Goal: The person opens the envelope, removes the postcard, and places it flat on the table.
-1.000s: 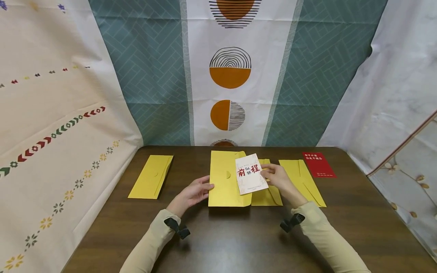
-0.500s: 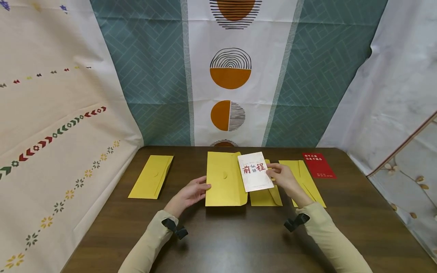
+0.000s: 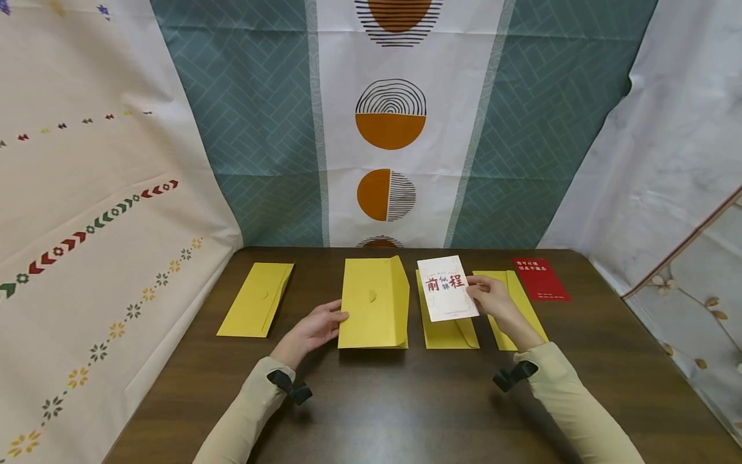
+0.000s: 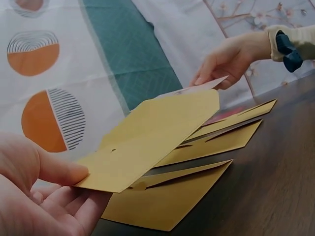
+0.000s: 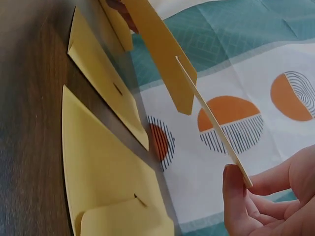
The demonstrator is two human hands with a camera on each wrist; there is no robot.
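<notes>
My left hand [image 3: 315,327] pinches a yellow envelope [image 3: 371,303] by its left edge, thumb [image 4: 64,168] on top and fingers beneath. The envelope is raised, its flap side toward the right. In my right hand [image 3: 495,301] is a white card [image 3: 445,290] with red and blue characters, pinched at its right edge. Edge-on in the right wrist view, the card [image 5: 211,118] shows as a thin strip between thumb and fingers. Apart from the held envelope, it overlaps another yellow envelope [image 3: 449,332] lying on the table.
Another yellow envelope [image 3: 255,300] lies at the left of the brown table [image 3: 371,406]. One more envelope [image 3: 524,303] lies behind the right hand, with a red card [image 3: 542,280] beside it at the back right. Patterned cloth [image 3: 394,129] hangs behind the table.
The hands have drawn apart: the held envelope has moved left and the white card right. The card overlapped the envelope earlier and is now separate from it.
</notes>
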